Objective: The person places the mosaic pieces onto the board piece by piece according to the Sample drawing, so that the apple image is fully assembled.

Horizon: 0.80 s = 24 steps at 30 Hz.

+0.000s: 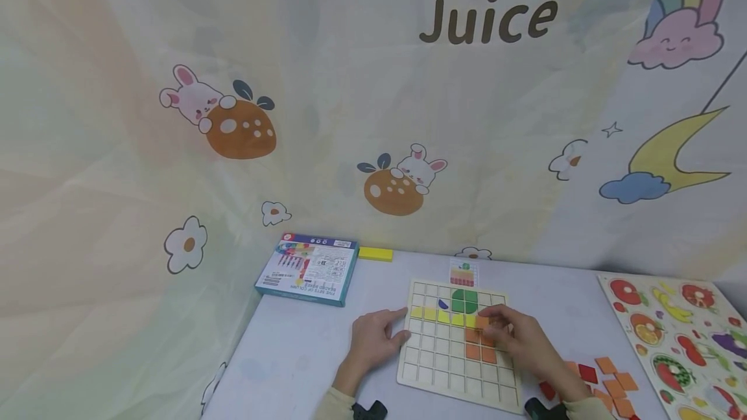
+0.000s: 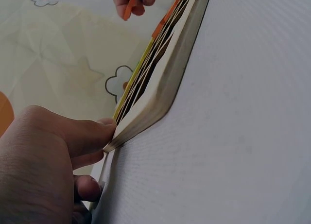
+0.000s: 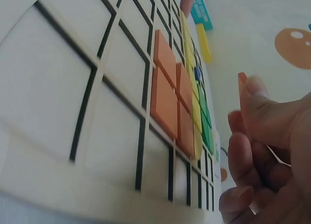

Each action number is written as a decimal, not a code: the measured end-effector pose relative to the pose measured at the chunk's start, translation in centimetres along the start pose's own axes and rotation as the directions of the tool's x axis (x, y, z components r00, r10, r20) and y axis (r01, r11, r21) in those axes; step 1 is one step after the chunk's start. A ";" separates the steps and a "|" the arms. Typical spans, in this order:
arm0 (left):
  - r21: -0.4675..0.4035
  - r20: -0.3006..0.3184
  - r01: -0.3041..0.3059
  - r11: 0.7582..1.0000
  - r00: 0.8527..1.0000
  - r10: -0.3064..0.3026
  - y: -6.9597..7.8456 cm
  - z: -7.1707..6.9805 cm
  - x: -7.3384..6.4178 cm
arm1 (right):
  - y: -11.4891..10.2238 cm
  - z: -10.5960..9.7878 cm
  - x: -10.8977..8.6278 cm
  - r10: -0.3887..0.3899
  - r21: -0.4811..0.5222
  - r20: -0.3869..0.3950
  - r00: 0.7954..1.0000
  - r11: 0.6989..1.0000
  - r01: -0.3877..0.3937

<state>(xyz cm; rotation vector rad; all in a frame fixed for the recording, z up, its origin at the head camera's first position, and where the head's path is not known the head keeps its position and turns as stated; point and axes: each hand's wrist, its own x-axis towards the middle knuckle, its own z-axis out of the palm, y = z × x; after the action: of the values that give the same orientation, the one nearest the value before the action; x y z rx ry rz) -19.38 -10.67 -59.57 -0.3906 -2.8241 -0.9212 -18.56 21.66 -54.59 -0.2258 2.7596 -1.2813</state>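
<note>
A pale gridded board (image 1: 434, 358) lies on the white table. Its upper part carries a row of yellow tiles (image 1: 430, 314), green pieces (image 1: 461, 301) forming a rounded shape, a small blue piece (image 1: 443, 304) and a block of orange tiles (image 3: 164, 100). My left hand (image 1: 372, 337) touches the board's left edge, thumb and forefinger spread along it. Over the board's right half, my right hand (image 1: 516, 336) pinches an orange tile (image 2: 129, 9) between thumb and forefinger. In the right wrist view that held tile (image 3: 242, 85) stands edge-on above the grid, apart from the laid ones.
Loose orange tiles (image 1: 615, 388) and red tiles (image 1: 587, 373) lie right of the board, partly behind my right forearm. Farther right is a sheet of fruit pictures (image 1: 639, 306). A small picture card (image 1: 463, 273) sits behind the board. A box (image 1: 309, 271) and a yellow strip (image 1: 375, 254) lie back left.
</note>
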 end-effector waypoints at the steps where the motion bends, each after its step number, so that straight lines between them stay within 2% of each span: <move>1: 0.001 -0.002 -0.002 1.000 1.000 0.002 0.0 0.0 0.0 | -0.1 0.2 0.0 -0.014 -0.007 -0.004 1.000 1.000 0.014; 5: 0.000 -0.004 -0.001 1.000 1.000 0.001 -0.1 0.1 0.0 | -0.6 1.2 0.3 -0.105 -0.073 -0.032 0.994 0.992 0.103; 8: -0.001 -0.005 0.000 1.000 1.000 0.000 -0.1 0.2 0.0 | -0.9 1.8 0.6 -0.135 -0.092 -0.021 0.991 0.987 0.132; 14: 0.001 -0.005 0.001 1.000 1.000 -0.001 -0.1 0.2 0.0 | -1.2 2.8 1.0 -0.109 -0.092 0.034 0.993 0.989 0.112; 24: -0.011 -0.006 -0.002 1.000 1.000 0.002 0.0 0.1 0.0 | -1.3 3.6 1.1 -0.081 -0.141 0.019 0.997 0.987 0.083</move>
<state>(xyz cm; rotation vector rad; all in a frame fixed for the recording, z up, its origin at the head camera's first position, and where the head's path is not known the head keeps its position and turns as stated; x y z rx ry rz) -19.39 -10.66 -59.66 -0.3909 -2.8144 -0.9363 -19.02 17.97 -55.94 -0.3599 2.8603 -1.0963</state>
